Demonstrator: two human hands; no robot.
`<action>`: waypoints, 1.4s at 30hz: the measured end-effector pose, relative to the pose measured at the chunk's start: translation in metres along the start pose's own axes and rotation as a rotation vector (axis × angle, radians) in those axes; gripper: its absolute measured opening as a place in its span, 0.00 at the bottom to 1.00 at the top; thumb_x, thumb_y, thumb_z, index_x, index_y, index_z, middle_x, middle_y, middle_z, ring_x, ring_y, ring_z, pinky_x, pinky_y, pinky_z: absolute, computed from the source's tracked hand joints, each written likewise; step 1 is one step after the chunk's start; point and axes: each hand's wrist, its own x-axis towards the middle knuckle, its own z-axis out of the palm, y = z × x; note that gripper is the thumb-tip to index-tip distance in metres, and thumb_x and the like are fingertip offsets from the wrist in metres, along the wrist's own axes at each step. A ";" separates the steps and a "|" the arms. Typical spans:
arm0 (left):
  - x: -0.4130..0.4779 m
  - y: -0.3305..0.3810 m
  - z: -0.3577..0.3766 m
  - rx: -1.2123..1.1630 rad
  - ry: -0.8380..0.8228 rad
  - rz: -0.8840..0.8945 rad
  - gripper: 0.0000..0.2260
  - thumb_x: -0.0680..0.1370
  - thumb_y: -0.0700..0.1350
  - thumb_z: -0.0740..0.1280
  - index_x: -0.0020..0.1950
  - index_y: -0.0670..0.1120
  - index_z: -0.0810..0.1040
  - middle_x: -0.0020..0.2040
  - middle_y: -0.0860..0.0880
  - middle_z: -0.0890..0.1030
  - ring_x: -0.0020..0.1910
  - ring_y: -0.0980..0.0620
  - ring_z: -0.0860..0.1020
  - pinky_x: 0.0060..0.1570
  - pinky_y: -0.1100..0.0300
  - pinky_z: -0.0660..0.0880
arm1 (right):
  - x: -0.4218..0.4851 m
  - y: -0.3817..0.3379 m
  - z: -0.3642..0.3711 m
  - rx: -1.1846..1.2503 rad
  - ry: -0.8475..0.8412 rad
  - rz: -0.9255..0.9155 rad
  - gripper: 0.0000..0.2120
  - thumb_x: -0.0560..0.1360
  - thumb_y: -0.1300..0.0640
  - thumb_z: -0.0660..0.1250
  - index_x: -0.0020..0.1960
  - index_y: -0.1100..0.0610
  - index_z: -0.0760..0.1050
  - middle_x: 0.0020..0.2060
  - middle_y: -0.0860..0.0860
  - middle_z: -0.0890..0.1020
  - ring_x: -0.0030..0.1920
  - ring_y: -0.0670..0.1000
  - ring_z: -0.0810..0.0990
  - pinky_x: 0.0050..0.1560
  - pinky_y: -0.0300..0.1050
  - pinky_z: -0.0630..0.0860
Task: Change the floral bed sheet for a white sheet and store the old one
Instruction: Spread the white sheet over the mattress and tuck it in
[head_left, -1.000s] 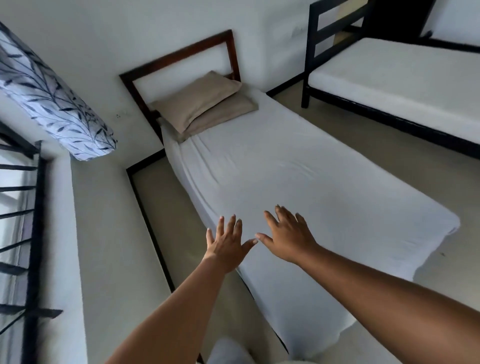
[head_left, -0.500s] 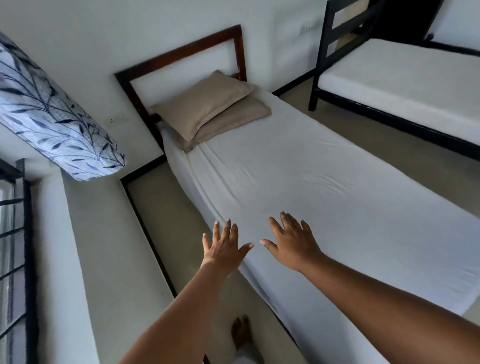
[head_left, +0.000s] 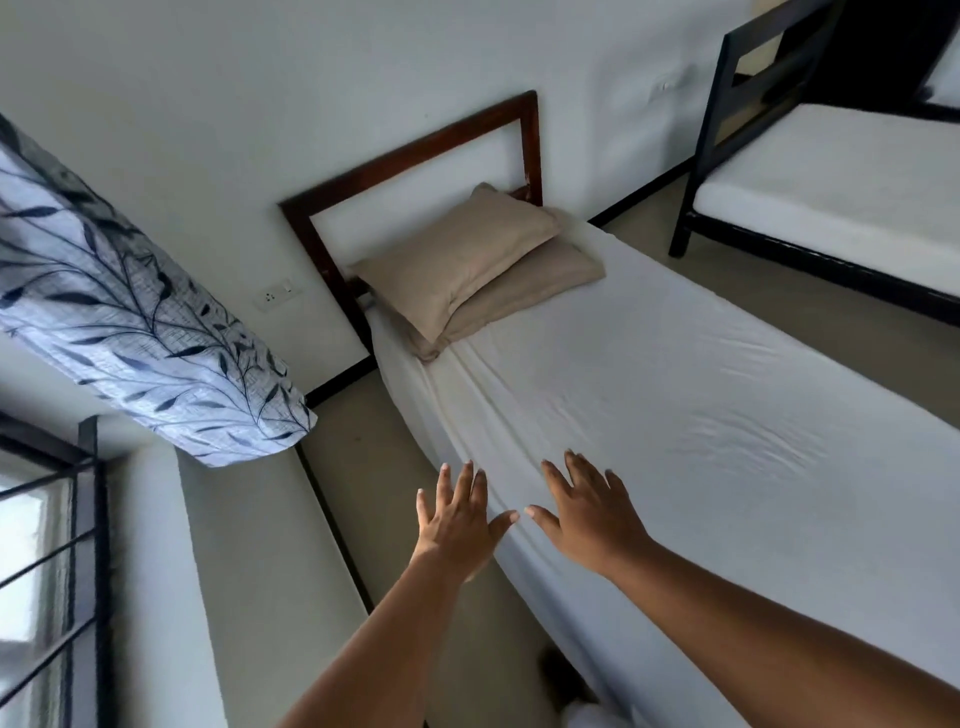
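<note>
Bedroom; white sheet covers the bed. Left hand and right hand spread, fingers straight, at its left edge: smoothing step, likely. Next: press creases out toward pillows.

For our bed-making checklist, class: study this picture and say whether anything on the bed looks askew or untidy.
The white sheet is not smooth: long creases run along its near edge from the lower pillow toward the left hand and right hand. The top pillow sits skewed across it. Nothing looks damaged or spilled.
</note>
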 end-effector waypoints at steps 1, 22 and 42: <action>0.012 -0.002 -0.005 0.007 -0.005 0.005 0.40 0.78 0.71 0.43 0.82 0.48 0.44 0.82 0.52 0.40 0.80 0.45 0.34 0.77 0.35 0.41 | 0.011 0.001 0.000 0.004 -0.002 0.007 0.56 0.63 0.26 0.20 0.83 0.50 0.50 0.82 0.59 0.53 0.82 0.58 0.52 0.78 0.61 0.53; 0.308 -0.120 -0.113 -0.056 -0.126 -0.082 0.35 0.81 0.67 0.46 0.82 0.49 0.47 0.83 0.52 0.43 0.81 0.46 0.42 0.77 0.37 0.48 | 0.301 -0.014 -0.024 0.146 -0.061 0.158 0.41 0.77 0.28 0.37 0.83 0.51 0.50 0.82 0.58 0.52 0.82 0.57 0.52 0.78 0.60 0.54; 0.654 -0.295 0.064 -0.913 -0.278 -0.710 0.26 0.81 0.56 0.64 0.72 0.40 0.68 0.70 0.37 0.73 0.64 0.35 0.76 0.62 0.41 0.76 | 0.560 -0.137 0.146 0.616 -0.327 0.627 0.19 0.84 0.47 0.60 0.71 0.55 0.71 0.66 0.54 0.76 0.64 0.57 0.76 0.62 0.54 0.76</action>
